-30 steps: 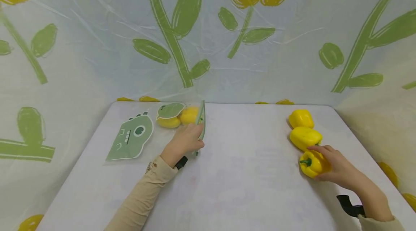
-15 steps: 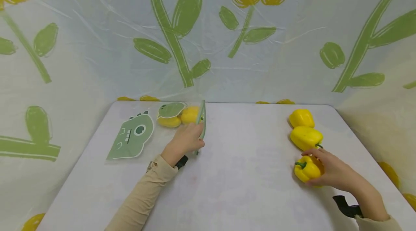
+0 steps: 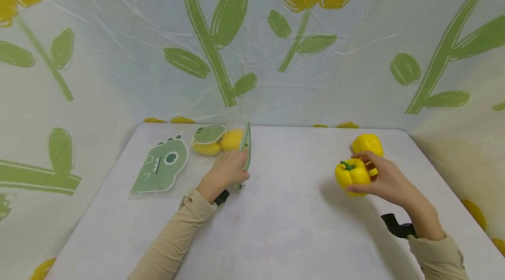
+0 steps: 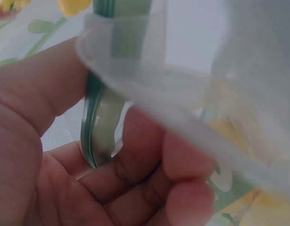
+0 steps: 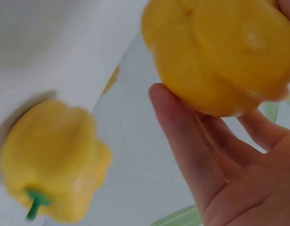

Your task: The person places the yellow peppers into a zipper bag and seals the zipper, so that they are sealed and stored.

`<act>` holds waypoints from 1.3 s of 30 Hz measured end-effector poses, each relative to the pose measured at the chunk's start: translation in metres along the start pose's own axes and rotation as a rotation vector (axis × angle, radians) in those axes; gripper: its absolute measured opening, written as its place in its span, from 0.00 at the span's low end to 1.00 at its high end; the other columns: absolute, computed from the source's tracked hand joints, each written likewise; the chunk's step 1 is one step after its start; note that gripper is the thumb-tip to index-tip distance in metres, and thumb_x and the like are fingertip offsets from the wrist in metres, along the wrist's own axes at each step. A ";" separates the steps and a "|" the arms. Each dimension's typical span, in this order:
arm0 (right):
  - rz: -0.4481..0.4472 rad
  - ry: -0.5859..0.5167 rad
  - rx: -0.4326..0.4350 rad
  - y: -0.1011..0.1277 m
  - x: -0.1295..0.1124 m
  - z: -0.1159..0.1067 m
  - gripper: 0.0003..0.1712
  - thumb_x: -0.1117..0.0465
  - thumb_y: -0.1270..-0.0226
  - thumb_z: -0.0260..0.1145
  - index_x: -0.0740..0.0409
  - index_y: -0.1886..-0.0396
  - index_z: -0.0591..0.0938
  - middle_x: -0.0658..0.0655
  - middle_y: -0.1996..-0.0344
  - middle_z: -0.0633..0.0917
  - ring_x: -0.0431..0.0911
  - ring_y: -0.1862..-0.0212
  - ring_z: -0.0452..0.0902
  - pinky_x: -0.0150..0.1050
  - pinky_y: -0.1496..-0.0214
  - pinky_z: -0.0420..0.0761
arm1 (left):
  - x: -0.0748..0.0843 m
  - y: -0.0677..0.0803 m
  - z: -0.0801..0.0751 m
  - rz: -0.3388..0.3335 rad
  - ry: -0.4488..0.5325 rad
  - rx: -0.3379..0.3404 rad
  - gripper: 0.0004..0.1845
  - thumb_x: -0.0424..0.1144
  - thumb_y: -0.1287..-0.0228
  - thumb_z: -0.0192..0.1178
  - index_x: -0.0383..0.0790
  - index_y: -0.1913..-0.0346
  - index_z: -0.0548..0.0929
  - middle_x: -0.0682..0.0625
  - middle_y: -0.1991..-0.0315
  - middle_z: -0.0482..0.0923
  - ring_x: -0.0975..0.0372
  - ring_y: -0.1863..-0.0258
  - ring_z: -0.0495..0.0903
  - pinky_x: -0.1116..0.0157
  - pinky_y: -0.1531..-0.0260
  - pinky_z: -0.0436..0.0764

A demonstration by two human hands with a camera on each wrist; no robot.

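Note:
A clear zip bag (image 3: 158, 170) with green monster prints and a green zip edge lies at the left of the table. Yellow bell peppers (image 3: 230, 140) show through its plastic. My left hand (image 3: 225, 172) grips the bag by its zip edge; in the left wrist view, fingers and thumb are on either side of the film. Raised over the table at the right is a yellow bell pepper (image 3: 350, 178), its green stem upward, held between the thumb and fingers of my right hand (image 3: 390, 180). Its underside (image 5: 220, 52) fills the top of the right wrist view.
Behind the right hand another yellow pepper (image 3: 368, 144) lies near the table's back right; a further one is mostly hidden by that hand. The right wrist view has one loose pepper (image 5: 50, 160) partly covering another. A flower-printed sheet (image 3: 260, 91) backs the white table (image 3: 284, 227).
My right hand has lifted the front pepper off the table and carried it leftward and away from me, tipping its stem upward. My left hand has stayed on the bag.

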State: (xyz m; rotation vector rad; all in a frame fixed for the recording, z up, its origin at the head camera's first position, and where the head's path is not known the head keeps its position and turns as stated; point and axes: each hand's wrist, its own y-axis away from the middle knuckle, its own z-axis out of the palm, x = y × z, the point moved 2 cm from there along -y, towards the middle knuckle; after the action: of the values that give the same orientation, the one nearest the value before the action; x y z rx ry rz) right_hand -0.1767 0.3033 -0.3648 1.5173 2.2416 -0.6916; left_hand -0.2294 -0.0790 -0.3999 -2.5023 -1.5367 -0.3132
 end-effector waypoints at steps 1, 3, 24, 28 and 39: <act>-0.001 -0.013 0.018 -0.005 -0.003 0.000 0.41 0.54 0.57 0.84 0.60 0.43 0.75 0.57 0.55 0.81 0.45 0.60 0.74 0.31 0.64 0.80 | 0.000 0.000 0.000 -0.001 -0.003 -0.001 0.10 0.32 0.49 0.63 0.42 0.73 0.71 0.54 0.83 0.60 0.61 0.83 0.63 0.64 0.82 0.62; 0.000 -0.044 0.048 -0.016 -0.009 0.000 0.42 0.54 0.56 0.84 0.59 0.42 0.74 0.58 0.53 0.80 0.44 0.58 0.75 0.31 0.63 0.80 | 0.001 0.000 -0.001 -0.003 -0.008 -0.006 0.10 0.32 0.49 0.63 0.42 0.73 0.71 0.54 0.83 0.61 0.61 0.83 0.64 0.64 0.81 0.62; 0.067 -1.019 0.217 -0.124 -0.077 0.078 0.36 0.72 0.43 0.73 0.55 0.38 0.68 0.56 0.41 0.71 0.52 0.47 0.74 0.37 0.46 0.78 | 0.001 0.000 -0.002 -0.008 -0.009 -0.012 0.10 0.32 0.49 0.64 0.42 0.72 0.71 0.53 0.83 0.62 0.61 0.84 0.64 0.64 0.82 0.63; 0.151 -1.118 0.271 -0.133 -0.079 0.106 0.35 0.68 0.40 0.72 0.55 0.35 0.67 0.57 0.41 0.74 0.50 0.45 0.74 0.38 0.39 0.74 | 0.002 0.001 -0.003 -0.007 -0.001 -0.010 0.10 0.33 0.49 0.64 0.42 0.72 0.71 0.53 0.83 0.61 0.61 0.84 0.64 0.64 0.82 0.63; 0.380 -1.132 0.080 -0.131 -0.072 0.165 0.44 0.73 0.46 0.72 0.59 0.31 0.61 0.61 0.39 0.68 0.52 0.42 0.72 0.36 0.44 0.75 | 0.001 -0.002 -0.001 -0.023 -0.004 -0.003 0.09 0.34 0.48 0.65 0.38 0.65 0.76 0.52 0.82 0.66 0.60 0.84 0.67 0.63 0.81 0.65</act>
State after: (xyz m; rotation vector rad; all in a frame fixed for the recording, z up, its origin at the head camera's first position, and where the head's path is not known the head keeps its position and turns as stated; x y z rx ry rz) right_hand -0.2703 0.1141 -0.4354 1.0713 1.0624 -1.1313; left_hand -0.2307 -0.0774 -0.3980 -2.4907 -1.5695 -0.3141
